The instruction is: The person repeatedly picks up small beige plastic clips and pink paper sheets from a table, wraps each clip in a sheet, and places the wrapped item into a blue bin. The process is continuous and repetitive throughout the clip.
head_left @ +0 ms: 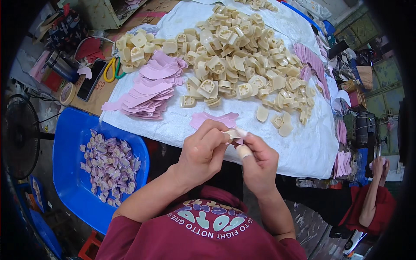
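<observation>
Both hands are up close together at the near edge of the white-covered table (303,147), working one small cream plastic piece (234,133) w/ a bit of pink sticking out under it. Looks like the joining step: a pink liner being pressed or wrapped onto a cream heel-shaped part. I'd say mid-step, not finished, since the piece sits pinched betw. both sets of fingers.

Left hand (203,152): wrist bent inward, fingers curled narrow, thumb and forefinger closed on the piece from the left side. Right hand (259,164): comes in from below, thumb (244,151) pointing up-left w/ a pale tape or cot over its tip, pressed against the piece; other fingers folded under. Can't tell exactly how the pink part sits on the cream one, too small.

Around them: a loose pink cutout (214,118) lies on the cloth just beyond the hands, a stack of pink liners (149,89) to the left, a big heap of cream pieces (242,56) across the middle. Blue tub (69,173) low on the left holds purplish-cream pieces (108,167), apart from the table.

Next move, I'd guess, needs firm thumb pressure along the edge, then a free hand to drop it off. Another person's hand in a red sleeve (377,203) sits far right, not involved
</observation>
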### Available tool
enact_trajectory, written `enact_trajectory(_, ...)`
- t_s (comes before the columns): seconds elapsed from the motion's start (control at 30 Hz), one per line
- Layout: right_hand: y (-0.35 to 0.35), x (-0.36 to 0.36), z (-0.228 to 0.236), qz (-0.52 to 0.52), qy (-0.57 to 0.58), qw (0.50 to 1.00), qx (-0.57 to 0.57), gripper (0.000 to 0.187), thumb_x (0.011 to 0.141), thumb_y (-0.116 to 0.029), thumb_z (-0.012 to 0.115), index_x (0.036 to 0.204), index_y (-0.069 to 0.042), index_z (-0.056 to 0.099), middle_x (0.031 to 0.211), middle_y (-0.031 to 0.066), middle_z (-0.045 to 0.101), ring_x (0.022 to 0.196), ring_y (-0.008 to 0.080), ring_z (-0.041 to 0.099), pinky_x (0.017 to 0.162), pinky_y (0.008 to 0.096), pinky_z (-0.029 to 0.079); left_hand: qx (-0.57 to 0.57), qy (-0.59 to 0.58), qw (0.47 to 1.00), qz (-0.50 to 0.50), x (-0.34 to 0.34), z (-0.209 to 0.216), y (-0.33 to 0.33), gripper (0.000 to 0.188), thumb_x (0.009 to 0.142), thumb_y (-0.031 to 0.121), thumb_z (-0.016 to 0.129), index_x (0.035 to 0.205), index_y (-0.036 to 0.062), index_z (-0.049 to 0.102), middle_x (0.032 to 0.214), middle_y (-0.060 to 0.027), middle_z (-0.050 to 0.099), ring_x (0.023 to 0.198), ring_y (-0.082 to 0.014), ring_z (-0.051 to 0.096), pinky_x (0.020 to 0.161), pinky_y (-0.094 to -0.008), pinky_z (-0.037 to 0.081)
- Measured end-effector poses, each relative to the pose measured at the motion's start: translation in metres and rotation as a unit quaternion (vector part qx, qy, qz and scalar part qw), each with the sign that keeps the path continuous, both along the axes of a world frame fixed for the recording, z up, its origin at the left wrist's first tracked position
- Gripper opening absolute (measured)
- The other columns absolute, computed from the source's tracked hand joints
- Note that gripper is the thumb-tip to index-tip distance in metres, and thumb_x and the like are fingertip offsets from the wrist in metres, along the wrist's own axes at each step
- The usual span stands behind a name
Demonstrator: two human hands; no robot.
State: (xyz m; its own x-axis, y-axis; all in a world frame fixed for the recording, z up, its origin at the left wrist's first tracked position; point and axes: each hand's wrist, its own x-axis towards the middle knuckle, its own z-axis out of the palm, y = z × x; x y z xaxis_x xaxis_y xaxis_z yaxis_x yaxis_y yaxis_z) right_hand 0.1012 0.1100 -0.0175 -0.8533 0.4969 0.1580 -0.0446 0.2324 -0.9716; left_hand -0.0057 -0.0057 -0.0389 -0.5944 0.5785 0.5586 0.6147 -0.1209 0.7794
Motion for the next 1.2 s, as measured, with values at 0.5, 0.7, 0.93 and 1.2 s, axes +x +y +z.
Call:
enact_trajectory(0.5, 0.030, -0.004, 0.003, 0.094, 0.027, 0.961, -0.258, 0.025, 0.083, 0.009, 0.054, 0.106, 0.004, 0.063, 0.110, 0.0108, 0.065, 0.099, 0.0130, 0.061, 0.088, 0.0263, 0.048, 0.104, -0.415, 0.894, -0.128, 0.005, 0.001, 0.001, 0.011, 0.086, -0.008, 0.061, 0.092, 0.0006, 0.057, 0.106, -0.0080, 0.056, 0.088, -0.0141, 0.064, 0.075, -0.0259, 0.054)
enact_trajectory(0.7, 0.014, -0.007, -0.007, -0.003, 0.040, 0.995, 0.093, 0.020, 0.081, 0.003, 0.065, 0.100, 0.004, 0.063, 0.098, 0.0120, 0.066, 0.092, 0.0172, 0.064, 0.081, 0.0275, 0.050, 0.107, -0.405, 0.901, -0.112, 0.011, 0.003, 0.001, 0.010, 0.087, -0.008, 0.060, 0.090, 0.0010, 0.057, 0.103, -0.0061, 0.056, 0.086, -0.0098, 0.062, 0.074, -0.0230, 0.052)
enact_trajectory(0.93, 0.030, -0.017, 0.013, 0.089, 0.037, 0.918, 0.384, 0.016, 0.070, 0.001, 0.064, 0.085, 0.000, 0.060, 0.089, 0.0148, 0.064, 0.080, 0.0346, 0.060, 0.077, 0.0411, 0.048, 0.030, -0.365, 0.921, -0.131, 0.003, -0.008, -0.009, 0.010, 0.086, -0.010, 0.059, 0.091, -0.0011, 0.056, 0.107, -0.0097, 0.054, 0.092, -0.0133, 0.061, 0.081, -0.0270, 0.054)
enact_trajectory(1.2, 0.032, -0.018, 0.012, 0.138, 0.035, 0.937, 0.320, 0.011, 0.075, -0.003, 0.065, 0.085, -0.001, 0.060, 0.093, 0.0134, 0.063, 0.083, 0.0306, 0.061, 0.076, 0.0389, 0.047, -0.064, -0.314, 0.937, -0.142, -0.007, 0.003, -0.018, 0.014, 0.085, -0.010, 0.060, 0.095, -0.0015, 0.055, 0.110, -0.0089, 0.053, 0.092, -0.0138, 0.063, 0.079, -0.0258, 0.055)
